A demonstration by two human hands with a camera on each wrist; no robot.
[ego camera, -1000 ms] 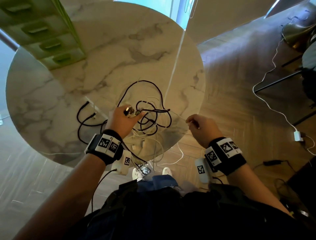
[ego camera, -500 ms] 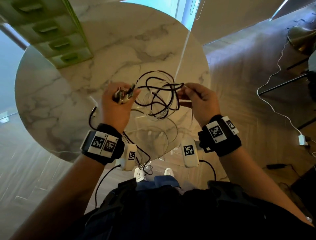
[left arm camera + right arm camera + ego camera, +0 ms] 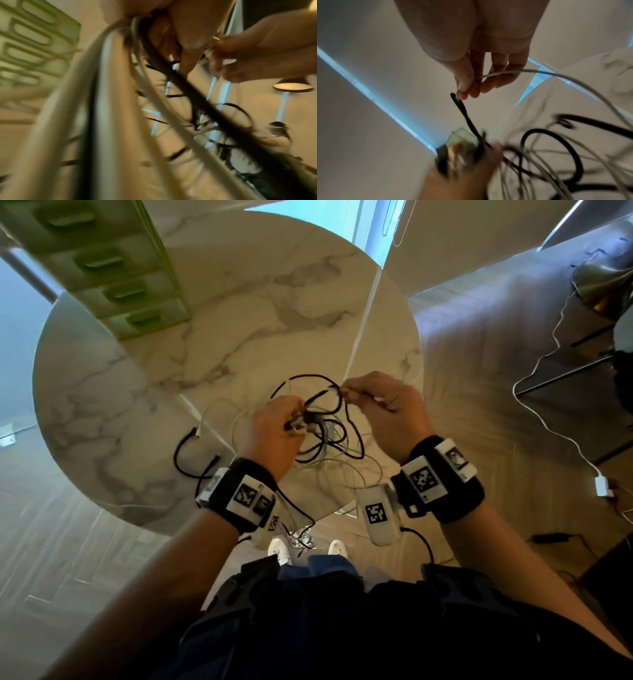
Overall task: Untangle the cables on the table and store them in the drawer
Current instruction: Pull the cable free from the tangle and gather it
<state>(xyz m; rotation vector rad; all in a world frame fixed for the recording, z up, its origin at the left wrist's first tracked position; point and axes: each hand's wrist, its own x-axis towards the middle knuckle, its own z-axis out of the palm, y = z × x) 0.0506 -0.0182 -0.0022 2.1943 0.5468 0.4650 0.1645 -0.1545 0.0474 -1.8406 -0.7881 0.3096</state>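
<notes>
A tangle of black and white cables [image 3: 325, 436] hangs above the near part of the round marble table [image 3: 239, 302]. My left hand [image 3: 274, 433] grips a bunch of cable ends and plugs [image 3: 298, 422] out of the tangle. Just to its right, my right hand [image 3: 383, 409] pinches a thin white cable [image 3: 496, 73] between thumb and forefinger, with a black loop [image 3: 462, 108] hooked at the fingertips. In the left wrist view the cables [image 3: 120, 108] run blurred from my fist. A green drawer unit [image 3: 102, 258] stands at the table's far left, its drawers closed.
Another black cable [image 3: 191, 453] lies on the table left of my left wrist. On the wooden floor to the right run a white cord with a charger [image 3: 603, 486] and a black adapter [image 3: 548, 537]. A lamp base [image 3: 599, 285] stands at far right.
Both hands have lifted the tangle off the table and drawn together. The right hand moved from the table's edge up to the bundle and now pinches a white cable.
</notes>
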